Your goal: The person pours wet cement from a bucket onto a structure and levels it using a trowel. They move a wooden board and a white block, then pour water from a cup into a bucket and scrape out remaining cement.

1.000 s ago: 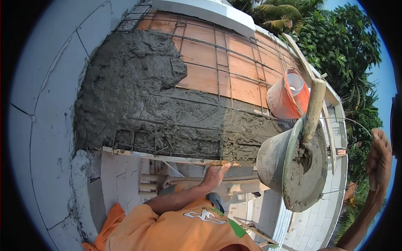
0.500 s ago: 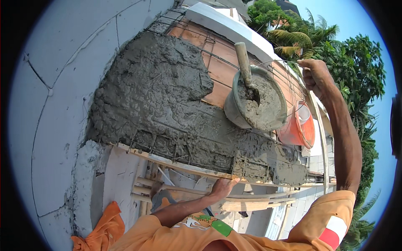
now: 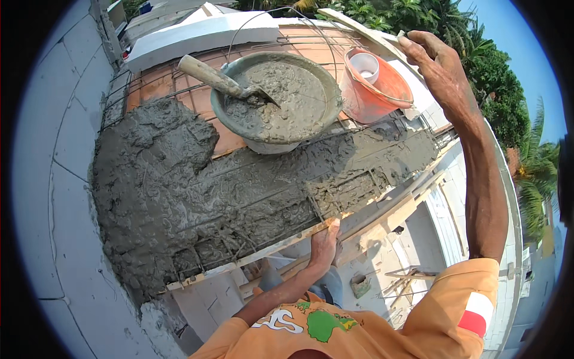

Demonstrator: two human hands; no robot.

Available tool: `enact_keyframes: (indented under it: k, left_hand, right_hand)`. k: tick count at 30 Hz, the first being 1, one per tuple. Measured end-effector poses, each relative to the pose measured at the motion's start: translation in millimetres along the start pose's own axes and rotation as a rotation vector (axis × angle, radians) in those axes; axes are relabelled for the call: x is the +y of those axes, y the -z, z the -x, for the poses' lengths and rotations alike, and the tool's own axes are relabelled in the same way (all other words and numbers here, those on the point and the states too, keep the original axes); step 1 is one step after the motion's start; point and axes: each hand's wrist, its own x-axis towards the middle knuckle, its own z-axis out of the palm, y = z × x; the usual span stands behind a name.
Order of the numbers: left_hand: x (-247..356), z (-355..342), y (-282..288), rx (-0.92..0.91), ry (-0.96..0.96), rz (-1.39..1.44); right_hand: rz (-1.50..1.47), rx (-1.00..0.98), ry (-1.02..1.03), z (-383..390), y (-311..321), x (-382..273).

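My left hand (image 3: 326, 242) grips the edge of the wooden formwork board (image 3: 272, 244), thumb on top; its other fingers are mostly hidden. Raised at the upper right, my right hand (image 3: 439, 75) is empty, with fingers bent and apart. Left of it, a dark bucket (image 3: 216, 113) full of wet concrete stands on the slab, its wire handle (image 3: 238, 30) arching up untouched. A trowel (image 3: 209, 75) leans in the bucket, its wooden handle over the left rim and its blade partly sunk. Wet grey concrete (image 3: 149, 191) covers much of the rebar.
An orange bucket (image 3: 376, 99) holding a white container (image 3: 365, 67) stands right of the dark one. Bare rebar (image 3: 179, 96) crosses reddish boards at the back. A block wall (image 3: 72, 179) rises on the left. Below the board edge lies a lower level with bamboo poles and a small container (image 3: 360, 286).
My right hand has let go of the bucket's wire handle, which now stands up by itself. The view has turned, and the bucket appears farther left. My left hand still holds the board edge.
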Motion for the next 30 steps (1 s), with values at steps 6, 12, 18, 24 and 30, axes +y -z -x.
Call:
enact_keyframes:
  k: [6,12,18,24,30]
  left_hand:
    - [17,5,6,-0.023,0.213,0.016]
    - [16,3,-4,-0.061,0.223,-0.1]
    - [13,3,-6,-0.116,0.225,-0.173]
    - [13,4,-6,-0.084,0.198,-0.221]
    - [14,3,-7,-0.089,0.176,-0.231]
  right_hand:
    - [-0.271,0.229,-0.738,207,10,85]
    - [-0.476,0.341,-1.565,529,-96,144]
    - [-0.318,0.183,-2.01,760,-177,55]
    - [-0.385,0.004,-2.194,819,-176,-16]
    - [-0.181,-0.085,-1.935,862,-184,3]
